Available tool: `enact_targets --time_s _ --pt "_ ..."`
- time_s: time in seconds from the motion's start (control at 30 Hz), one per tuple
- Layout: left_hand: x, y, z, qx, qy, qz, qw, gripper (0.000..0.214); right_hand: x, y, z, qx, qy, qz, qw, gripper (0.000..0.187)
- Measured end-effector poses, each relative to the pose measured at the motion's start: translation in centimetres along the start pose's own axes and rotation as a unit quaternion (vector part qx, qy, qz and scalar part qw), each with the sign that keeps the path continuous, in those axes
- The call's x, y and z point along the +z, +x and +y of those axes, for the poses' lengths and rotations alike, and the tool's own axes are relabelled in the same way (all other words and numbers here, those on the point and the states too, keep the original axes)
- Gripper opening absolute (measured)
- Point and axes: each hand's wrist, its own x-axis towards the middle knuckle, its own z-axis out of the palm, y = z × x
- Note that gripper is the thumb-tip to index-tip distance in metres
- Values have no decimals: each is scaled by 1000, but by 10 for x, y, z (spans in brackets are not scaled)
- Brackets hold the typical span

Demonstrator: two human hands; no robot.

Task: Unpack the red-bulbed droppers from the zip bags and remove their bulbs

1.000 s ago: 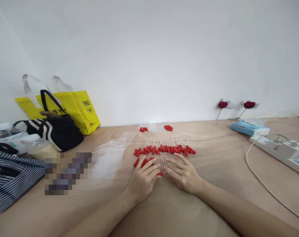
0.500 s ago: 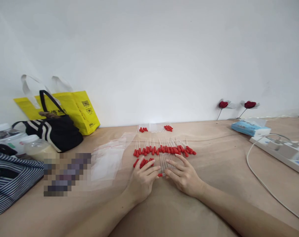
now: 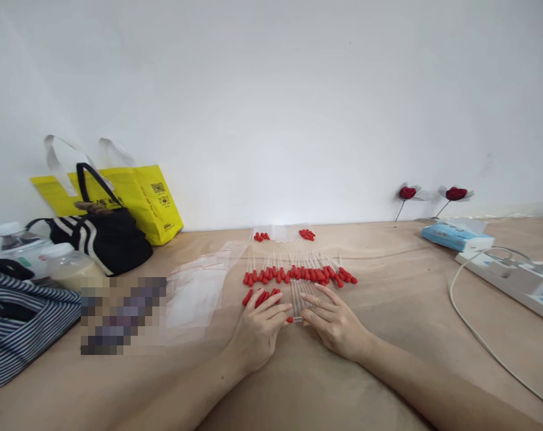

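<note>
Between my two hands lies a small red rubber bulb (image 3: 290,319) joined end to end with a clear dropper tube (image 3: 297,319). My left hand (image 3: 263,326) pinches the bulb between thumb and finger. My right hand (image 3: 336,323) grips the tube, most of which its fingers hide. Just beyond the fingers several bare clear tubes (image 3: 297,293) lie side by side, partly under my right hand. Loose red bulbs (image 3: 262,296) sit above my left fingers. Farther back is a row of droppers with red bulbs (image 3: 293,273), their thin tips pointing away from me.
Clear zip bags (image 3: 194,293) are spread at left. Two bagged groups of red-bulbed droppers (image 3: 306,234) lie near the wall. A yellow bag (image 3: 157,209), black bag (image 3: 114,242), bottles and a striped pouch (image 3: 29,329) stand left. Tissues (image 3: 455,234), a power strip (image 3: 509,278) and cable lie right.
The view has shifted slightly. My left hand keeps its pinch on the bulb, a little less of which shows. My right fingers have moved slightly around the tube.
</note>
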Motion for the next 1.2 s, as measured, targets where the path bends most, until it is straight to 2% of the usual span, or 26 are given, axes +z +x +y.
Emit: enact_targets --time_s 0.13,0.23,0.33,0.47,0.6,0.8,0.9,1.07,1.2 --pt "-4 -2 -2 -29 5 -13 999 23 -4 -1 2 27 -10 16 999 20" --pt "-5 -1 -4 -54 -5 2 999 22 -5 -4 4 60 -50 5 997 19" --pt "-8 -1 -11 -135 -23 42 990 21 -2 -10 7 143 -58 -21 988 27" --pt "-15 -3 -34 -260 -27 89 961 25 3 -17 13 226 -25 -22 973 40" --pt "-20 -6 -51 -338 -38 96 935 28 8 -19 17 259 3 -3 966 37" --pt "-12 4 -44 -356 -47 100 928 27 15 -12 15 300 23 -6 954 20" --pt "-8 7 -45 -380 -47 94 919 26 17 -8 13 295 34 -12 955 21" --pt "-7 6 -47 -464 -88 53 880 25 15 -4 10 300 64 -29 951 24" --pt "-9 3 -47 -495 -104 48 861 28 12 -4 9 318 84 -48 943 23"
